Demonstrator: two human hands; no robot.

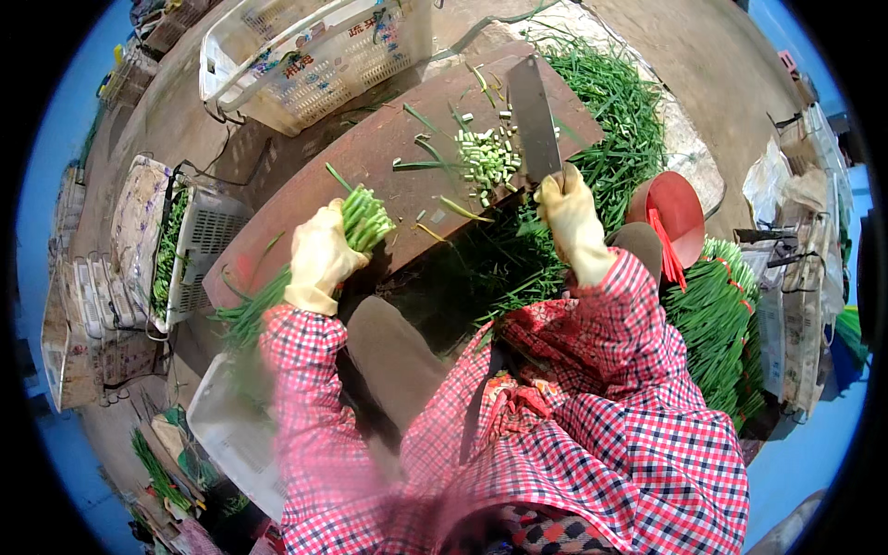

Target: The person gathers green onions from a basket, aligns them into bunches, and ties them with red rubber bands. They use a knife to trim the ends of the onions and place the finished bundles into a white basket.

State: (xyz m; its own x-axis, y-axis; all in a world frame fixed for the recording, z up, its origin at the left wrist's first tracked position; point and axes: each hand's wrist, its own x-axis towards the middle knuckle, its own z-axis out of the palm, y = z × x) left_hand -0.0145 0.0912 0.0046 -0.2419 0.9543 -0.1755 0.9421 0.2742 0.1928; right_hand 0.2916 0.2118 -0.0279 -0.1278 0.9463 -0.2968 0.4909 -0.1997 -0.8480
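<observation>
My gloved left hand (322,253) grips a bundle of green stalks (366,220) near its pale cut ends. Long green leaves (253,305) of the bundle trail back beneath my left sleeve. In my gloved right hand (565,205) is the handle of a broad knife (533,118). Its blade points away from me and lies over the right part of a brown board (305,187). Short pale stem pieces (485,156) are heaped on the board just left of the blade. A few loose leaf scraps (423,149) lie beside them.
Loose green leaves (610,104) pile beyond the board's right end. A red container (673,215) with red ties (666,250) stands by my right knee, near tied green bundles (714,333). Plastic crates stand ahead (326,76) and left (201,257); a white tub (229,416) is beside my left leg.
</observation>
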